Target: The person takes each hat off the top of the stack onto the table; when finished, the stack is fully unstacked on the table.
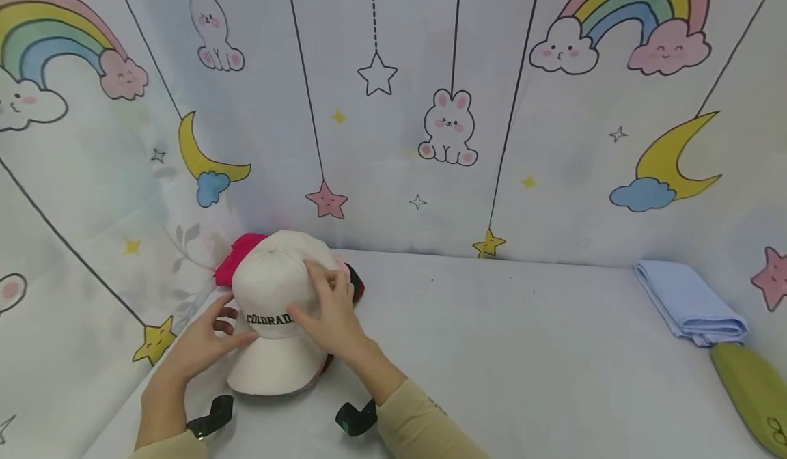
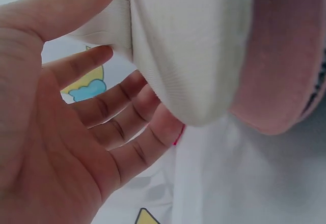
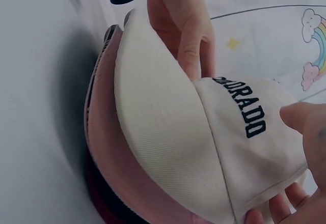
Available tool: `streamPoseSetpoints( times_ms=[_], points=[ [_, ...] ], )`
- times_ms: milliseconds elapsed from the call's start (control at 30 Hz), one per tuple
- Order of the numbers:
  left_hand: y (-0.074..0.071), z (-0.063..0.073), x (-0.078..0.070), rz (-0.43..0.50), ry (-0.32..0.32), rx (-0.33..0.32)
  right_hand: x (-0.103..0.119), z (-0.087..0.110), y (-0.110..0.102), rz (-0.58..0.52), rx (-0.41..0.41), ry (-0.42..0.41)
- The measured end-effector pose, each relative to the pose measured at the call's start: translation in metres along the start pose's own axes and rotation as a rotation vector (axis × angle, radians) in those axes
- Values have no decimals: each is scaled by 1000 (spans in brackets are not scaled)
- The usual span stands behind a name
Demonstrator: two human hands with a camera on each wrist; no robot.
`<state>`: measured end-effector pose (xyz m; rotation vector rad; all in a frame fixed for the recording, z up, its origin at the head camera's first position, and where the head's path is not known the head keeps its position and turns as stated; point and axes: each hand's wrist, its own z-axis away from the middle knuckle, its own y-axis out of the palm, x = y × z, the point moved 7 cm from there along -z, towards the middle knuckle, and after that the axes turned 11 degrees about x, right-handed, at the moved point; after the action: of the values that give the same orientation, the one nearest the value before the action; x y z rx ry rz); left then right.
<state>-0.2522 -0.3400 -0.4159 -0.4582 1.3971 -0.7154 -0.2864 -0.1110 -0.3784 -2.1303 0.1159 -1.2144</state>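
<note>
Left grip (image 1: 203, 341) and right grip (image 1: 335, 315) spread around Colorado baseball cap (image 1: 270, 285) near bench (image 1: 492, 350)'s back-left corner; seat it evenly

We see a cream baseball cap (image 1: 277, 291), crown up, with dark capitals reading COLORADO across its front and its curved brim pointing toward the camera wearer. It tops a stack on the white table (image 1: 492, 363), nested over a pink cap (image 3: 103, 117), with a darker, reddish-edged cap (image 3: 98, 191) lower down.
</note>
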Motion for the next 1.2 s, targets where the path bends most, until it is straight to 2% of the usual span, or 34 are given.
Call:
streamPoseSetpoints(
  times_ms=[333, 433, 567, 767, 1033, 1200],
  points=[
    [-11, 3, -20, -30, 72, -59, 16, -1, -16, -1, -17, -71],
    [-15, 5, -29, -29, 119, -85, 23, 0, -23, -1, -29, -93],
    [-18, 7, -42, -32, 180, -126, 28, 2, -32, -43, -45, -101],
    [-20, 10, -61, -77, 200, -164, 27, 3, -43, -127, -77, -86],
    [-15, 9, -80, -113, 253, -247, 24, 4, -60, -151, -117, -93],
    [-2, 0, -91, -64, 290, -242, 15, 8, -73, -160, -123, -87]
  ],
)
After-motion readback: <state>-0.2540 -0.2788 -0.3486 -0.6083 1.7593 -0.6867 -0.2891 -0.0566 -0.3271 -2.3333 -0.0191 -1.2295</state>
